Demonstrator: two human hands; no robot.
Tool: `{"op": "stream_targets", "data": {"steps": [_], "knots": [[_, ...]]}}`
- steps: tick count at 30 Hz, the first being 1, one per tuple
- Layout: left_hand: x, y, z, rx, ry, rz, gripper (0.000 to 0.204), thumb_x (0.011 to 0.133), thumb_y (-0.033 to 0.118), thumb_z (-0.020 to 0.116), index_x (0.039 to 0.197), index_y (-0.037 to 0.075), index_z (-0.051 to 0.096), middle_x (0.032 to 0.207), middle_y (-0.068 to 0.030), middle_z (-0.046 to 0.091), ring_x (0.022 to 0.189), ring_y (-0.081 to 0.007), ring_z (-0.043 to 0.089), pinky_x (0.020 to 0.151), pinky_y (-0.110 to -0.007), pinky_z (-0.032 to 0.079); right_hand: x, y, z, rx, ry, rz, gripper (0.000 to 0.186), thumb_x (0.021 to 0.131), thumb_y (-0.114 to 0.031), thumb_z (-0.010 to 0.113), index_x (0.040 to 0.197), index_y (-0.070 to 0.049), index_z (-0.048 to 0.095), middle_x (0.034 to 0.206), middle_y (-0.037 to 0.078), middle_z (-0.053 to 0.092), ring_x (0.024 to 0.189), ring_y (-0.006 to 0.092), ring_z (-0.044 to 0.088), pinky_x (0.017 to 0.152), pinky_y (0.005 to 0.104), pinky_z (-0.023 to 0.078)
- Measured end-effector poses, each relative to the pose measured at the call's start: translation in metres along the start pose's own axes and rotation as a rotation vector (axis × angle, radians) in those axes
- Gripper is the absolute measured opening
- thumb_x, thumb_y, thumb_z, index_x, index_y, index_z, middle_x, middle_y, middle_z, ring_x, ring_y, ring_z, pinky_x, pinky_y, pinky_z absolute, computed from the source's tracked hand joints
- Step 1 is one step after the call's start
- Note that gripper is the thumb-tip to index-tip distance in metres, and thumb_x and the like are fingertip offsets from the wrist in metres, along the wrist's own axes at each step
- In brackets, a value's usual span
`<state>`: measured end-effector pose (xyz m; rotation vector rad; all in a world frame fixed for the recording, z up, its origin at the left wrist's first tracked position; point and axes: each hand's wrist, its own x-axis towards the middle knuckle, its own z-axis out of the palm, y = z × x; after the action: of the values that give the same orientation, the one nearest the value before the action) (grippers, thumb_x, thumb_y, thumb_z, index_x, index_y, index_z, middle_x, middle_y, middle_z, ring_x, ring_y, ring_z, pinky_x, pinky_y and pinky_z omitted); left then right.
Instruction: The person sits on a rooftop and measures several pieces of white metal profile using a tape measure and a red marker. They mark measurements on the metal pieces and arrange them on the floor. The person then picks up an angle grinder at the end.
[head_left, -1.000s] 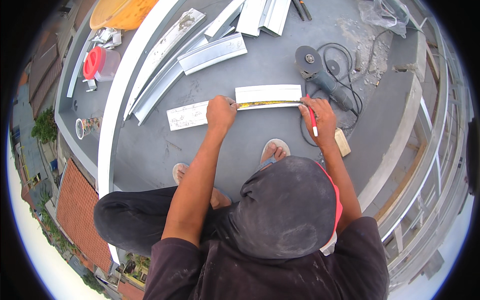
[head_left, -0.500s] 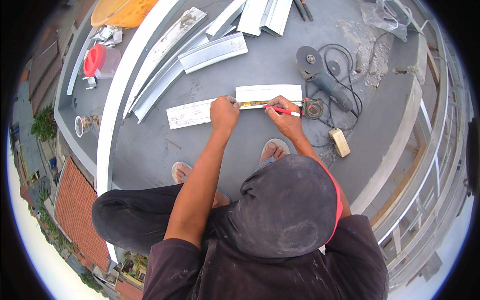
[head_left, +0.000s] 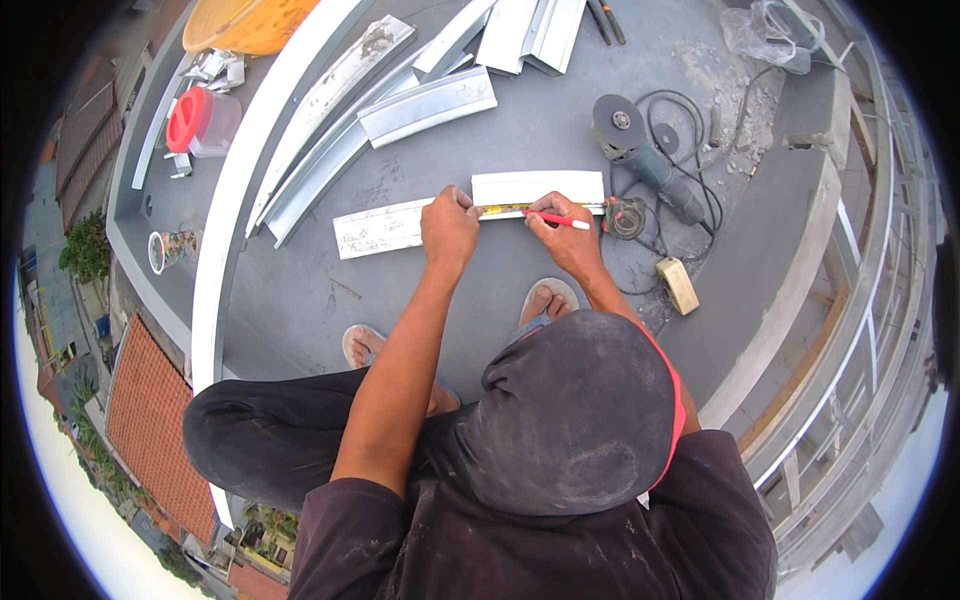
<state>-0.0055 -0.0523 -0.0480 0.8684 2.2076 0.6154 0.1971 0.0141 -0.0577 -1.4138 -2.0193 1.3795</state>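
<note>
A long pale metal channel [head_left: 378, 230] lies crosswise before my feet, with a shorter white metal piece [head_left: 535, 186] along its far side. A tape measure's yellow blade [head_left: 497, 210] runs along the channel, and its case [head_left: 626, 218] sits at the right end. My left hand [head_left: 450, 228] is closed, pinching the blade's left end against the metal. In the fingers of my right hand [head_left: 566, 238] is a red marker with a white end [head_left: 560, 219], its tip at the blade. The fingertips of my left hand are partly hidden.
An angle grinder [head_left: 645, 160] with a coiled black cord lies at the right, near a pale block [head_left: 679, 285]. Cut metal channels [head_left: 428, 106] are spread beyond my hands. At the left stand a red-lidded tub [head_left: 205, 122] and a clear cup [head_left: 174, 250]. A low wall [head_left: 790, 270] borders the right.
My right hand and the marker have shifted slightly left along the tape blade. My left hand stays where it was, with the tape still stretched out.
</note>
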Motion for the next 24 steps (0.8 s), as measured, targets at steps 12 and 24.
{"op": "stream_targets", "data": {"steps": [12,24], "knots": [[-0.01,-0.01,-0.006,0.186,0.025,0.402,0.009,0.092,0.012,0.08,0.099,0.009,0.074,0.104,-0.0069,0.066,0.099,-0.03,0.069,0.081,-0.046,0.057,-0.046,0.03,-0.086,-0.726,0.329,-0.345,0.066,0.082,-0.019,0.089,0.141,-0.009,0.062,0.14,0.014,0.064,0.132,0.0365,0.058,0.11,0.0502,0.045],[-0.009,0.03,-0.041,0.068,-0.062,0.442,0.006,0.094,0.013,0.079,0.097,0.009,0.076,0.108,-0.0086,0.071,0.101,-0.0308,0.068,0.087,-0.044,0.055,-0.028,0.054,-0.101,-0.625,0.231,-0.353,0.082,0.067,-0.001,0.088,0.142,-0.006,0.056,0.141,0.02,0.058,0.133,0.0441,0.052,0.112,0.0513,0.048]]}}
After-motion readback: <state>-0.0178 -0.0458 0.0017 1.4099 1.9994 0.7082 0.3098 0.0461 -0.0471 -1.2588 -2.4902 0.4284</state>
